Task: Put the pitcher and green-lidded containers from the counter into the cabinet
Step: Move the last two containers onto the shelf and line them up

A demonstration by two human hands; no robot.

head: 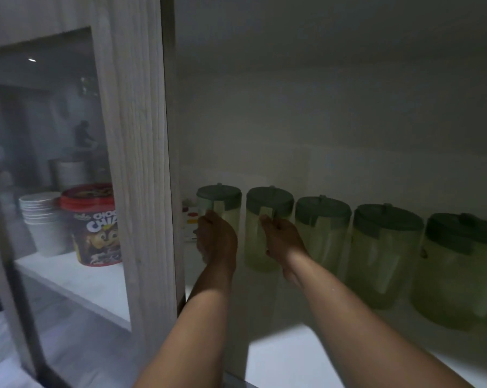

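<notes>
The cabinet shelf (292, 357) carries a row of green-lidded containers running off past the right hand (283, 238). That hand clasps the second container (257, 242) by its handle; the left hand (215, 239) clasps the end container (231, 217) likewise. Stiff, smooth plastic, probably light, best held at the handle

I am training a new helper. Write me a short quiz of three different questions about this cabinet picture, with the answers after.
1. How many green-lidded containers stand in the row on the shelf?
2. True or false: the left hand grips the container at the far left of the row.
3. Which thing stands behind the glass door? A) a kettle B) a red-lidded chocolate cereal tub C) a pan

Key
1. Five.
2. True; the right hand holds the second container.
3. B, beside a stack of white cups.
</notes>
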